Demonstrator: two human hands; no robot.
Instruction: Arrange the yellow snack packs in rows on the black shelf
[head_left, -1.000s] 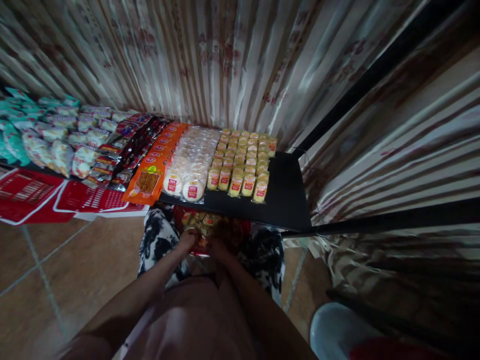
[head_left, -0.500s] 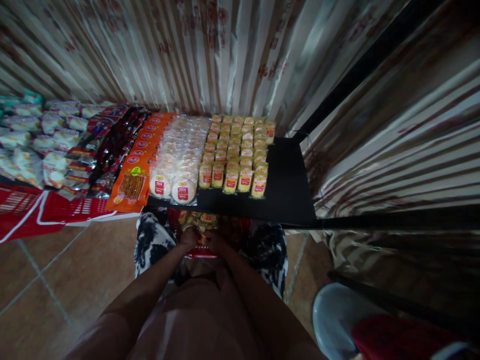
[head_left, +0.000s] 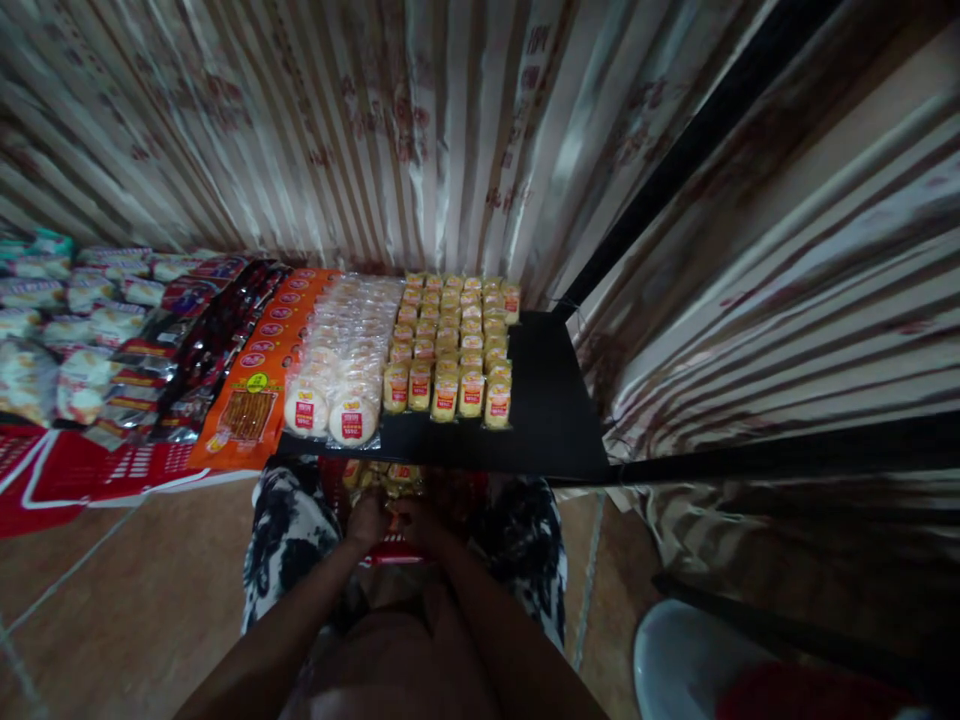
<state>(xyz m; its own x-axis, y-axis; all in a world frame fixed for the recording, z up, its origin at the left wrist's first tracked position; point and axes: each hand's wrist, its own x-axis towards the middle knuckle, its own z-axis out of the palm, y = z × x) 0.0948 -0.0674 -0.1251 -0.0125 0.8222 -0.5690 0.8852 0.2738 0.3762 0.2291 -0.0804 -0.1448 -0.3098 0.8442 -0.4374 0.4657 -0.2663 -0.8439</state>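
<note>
Both my hands are down in a red plastic basket (head_left: 397, 552) between my knees, below the front edge of a black shelf board (head_left: 551, 400). Small yellow wrapped snack packets (head_left: 405, 476) lie in the basket at my fingertips. My left hand (head_left: 367, 522) is curled in at the packets on the left. Close to its right, my right hand (head_left: 421, 527) has its fingers bent in among the packets. Both look closed, but dim light and the hands themselves hide what they hold. On the board stand rows of similar yellow packets (head_left: 446, 390).
Left of the yellow rows lie round white wrapped cakes (head_left: 354, 420), orange snack bags (head_left: 247, 415), dark red packets (head_left: 199, 375) and white wrapped packs (head_left: 90, 385). A pleated curtain (head_left: 450, 130) hangs behind. Black frame bars (head_left: 697, 160) and a pale tub (head_left: 690, 660) are at right.
My view has tilted and turned, so the shelf and its goods sit lower and further left. My hands stay close together in the basket among the packets.
</note>
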